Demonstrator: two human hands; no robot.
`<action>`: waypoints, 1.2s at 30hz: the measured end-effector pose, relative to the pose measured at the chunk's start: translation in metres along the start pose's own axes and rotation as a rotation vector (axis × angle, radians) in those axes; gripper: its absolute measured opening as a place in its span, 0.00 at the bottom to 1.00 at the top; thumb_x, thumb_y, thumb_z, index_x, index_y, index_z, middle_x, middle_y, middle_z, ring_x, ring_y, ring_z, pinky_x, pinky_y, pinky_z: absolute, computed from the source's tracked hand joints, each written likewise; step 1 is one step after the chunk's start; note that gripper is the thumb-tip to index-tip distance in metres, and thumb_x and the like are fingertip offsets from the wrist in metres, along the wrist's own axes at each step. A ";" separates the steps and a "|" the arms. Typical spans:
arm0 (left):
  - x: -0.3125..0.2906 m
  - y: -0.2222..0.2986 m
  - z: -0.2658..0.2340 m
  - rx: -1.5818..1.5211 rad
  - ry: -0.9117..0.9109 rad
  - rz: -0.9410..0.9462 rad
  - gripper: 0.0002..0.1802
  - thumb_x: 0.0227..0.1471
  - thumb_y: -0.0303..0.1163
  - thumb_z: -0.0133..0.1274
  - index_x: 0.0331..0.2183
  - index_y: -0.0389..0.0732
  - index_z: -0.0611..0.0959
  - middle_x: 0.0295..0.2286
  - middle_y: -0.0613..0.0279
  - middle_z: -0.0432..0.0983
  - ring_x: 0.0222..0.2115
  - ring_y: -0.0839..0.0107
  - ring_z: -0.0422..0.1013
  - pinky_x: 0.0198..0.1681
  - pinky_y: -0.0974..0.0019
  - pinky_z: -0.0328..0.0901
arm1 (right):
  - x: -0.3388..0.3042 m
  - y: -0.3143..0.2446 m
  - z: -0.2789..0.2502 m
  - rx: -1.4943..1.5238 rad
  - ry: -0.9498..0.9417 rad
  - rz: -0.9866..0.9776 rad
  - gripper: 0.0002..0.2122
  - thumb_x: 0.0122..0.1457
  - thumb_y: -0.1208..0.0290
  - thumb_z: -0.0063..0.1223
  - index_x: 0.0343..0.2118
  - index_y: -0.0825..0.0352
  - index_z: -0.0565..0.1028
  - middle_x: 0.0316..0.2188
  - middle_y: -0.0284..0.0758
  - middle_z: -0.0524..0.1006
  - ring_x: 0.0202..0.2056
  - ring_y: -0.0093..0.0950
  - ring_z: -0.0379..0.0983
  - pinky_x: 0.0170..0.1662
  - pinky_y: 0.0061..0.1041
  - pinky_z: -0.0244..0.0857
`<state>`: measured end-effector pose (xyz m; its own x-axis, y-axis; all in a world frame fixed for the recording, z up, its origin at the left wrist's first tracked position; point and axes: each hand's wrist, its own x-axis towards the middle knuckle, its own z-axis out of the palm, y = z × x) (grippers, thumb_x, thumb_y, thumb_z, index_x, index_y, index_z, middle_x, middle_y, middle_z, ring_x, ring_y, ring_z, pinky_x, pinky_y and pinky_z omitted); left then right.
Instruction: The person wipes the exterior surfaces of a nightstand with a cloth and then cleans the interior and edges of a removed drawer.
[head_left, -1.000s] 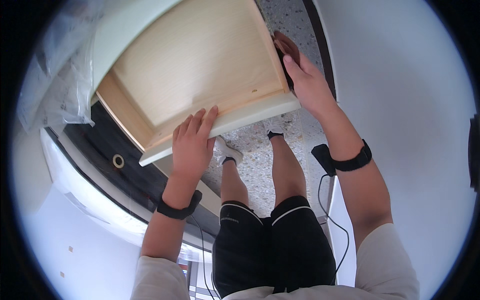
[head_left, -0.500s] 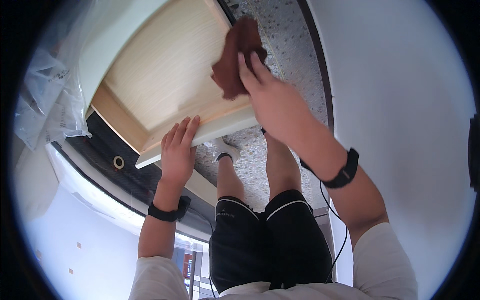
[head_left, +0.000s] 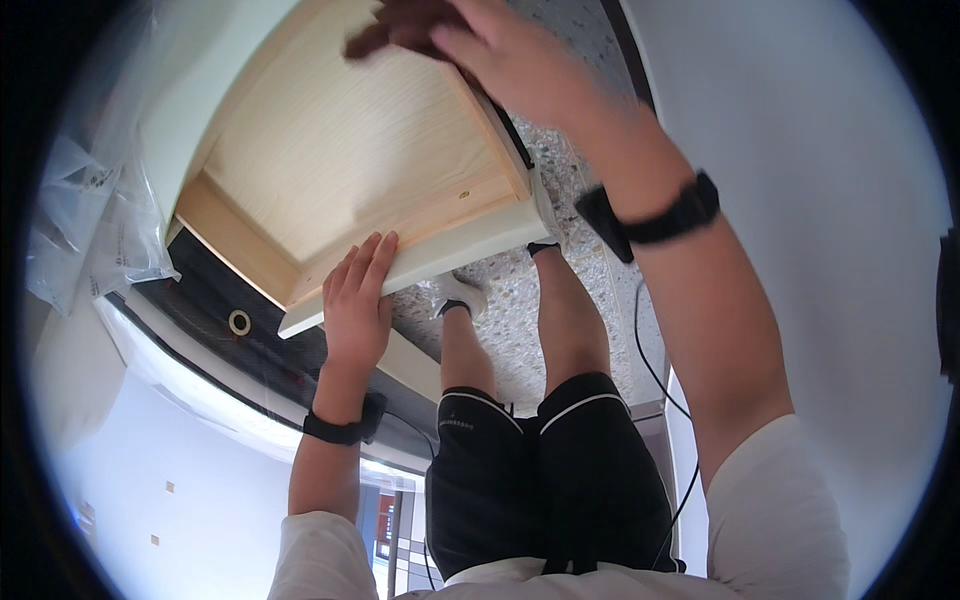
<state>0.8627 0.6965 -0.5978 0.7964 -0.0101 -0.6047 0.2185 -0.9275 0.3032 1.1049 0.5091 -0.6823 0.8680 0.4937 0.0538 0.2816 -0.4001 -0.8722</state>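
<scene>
A pale wooden drawer (head_left: 330, 150) is pulled out in front of me, its inside bare wood with a light front panel (head_left: 460, 250). My left hand (head_left: 357, 310) grips that panel near its left end, the fingers hooked over the top edge. At the drawer's far right side, my right hand (head_left: 525, 65) holds a dark brown cloth (head_left: 368, 42). The cloth and fingertips are blurred and partly cut off by the upper edge of the view, so whether the cloth touches the wood cannot be told.
Clear plastic wrapping (head_left: 135, 235) hangs at the left. A roll of tape (head_left: 232, 318) lies on a dark surface below the drawer. Speckled floor (head_left: 510, 340) shows around my legs, and a black cable (head_left: 650, 365) runs down beside my right leg. A pale wall (head_left: 800, 200) stands on the right.
My right hand has moved with the cloth from the drawer's front right corner to its far side, up and to the left. My left hand keeps its place on the front panel.
</scene>
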 end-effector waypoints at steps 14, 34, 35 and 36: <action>-0.003 -0.003 0.004 -0.020 0.067 -0.003 0.42 0.40 0.17 0.52 0.59 0.55 0.72 0.55 0.60 0.70 0.53 0.50 0.68 0.58 0.49 0.59 | -0.102 0.028 -0.007 0.095 -0.495 0.726 0.17 0.69 0.66 0.42 0.56 0.66 0.69 0.45 0.45 0.79 0.46 0.38 0.76 0.51 0.32 0.66; -0.008 -0.013 0.013 -0.002 0.192 0.006 0.44 0.36 0.20 0.59 0.58 0.58 0.74 0.52 0.62 0.73 0.52 0.56 0.70 0.56 0.53 0.62 | -0.058 0.003 -0.027 0.005 -0.461 0.532 0.13 0.67 0.68 0.47 0.48 0.70 0.73 0.36 0.48 0.78 0.38 0.31 0.75 0.46 0.28 0.67; -0.008 -0.013 0.015 -0.016 0.209 0.004 0.44 0.36 0.20 0.59 0.58 0.58 0.74 0.52 0.62 0.73 0.52 0.56 0.70 0.56 0.53 0.63 | -0.070 0.014 -0.037 -0.031 -0.521 0.567 0.13 0.67 0.69 0.48 0.49 0.70 0.73 0.36 0.47 0.78 0.38 0.30 0.74 0.45 0.27 0.67; -0.007 -0.014 0.018 -0.029 0.225 0.009 0.44 0.36 0.20 0.59 0.58 0.58 0.74 0.52 0.62 0.73 0.52 0.56 0.70 0.56 0.53 0.63 | -0.079 0.018 -0.042 -0.069 -0.574 0.605 0.13 0.67 0.69 0.48 0.50 0.70 0.73 0.35 0.46 0.78 0.37 0.29 0.74 0.45 0.26 0.67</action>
<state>0.8435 0.7023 -0.6108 0.9035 0.0685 -0.4232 0.2243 -0.9167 0.3306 1.0587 0.4311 -0.6815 0.5395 0.4874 -0.6866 -0.1252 -0.7599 -0.6379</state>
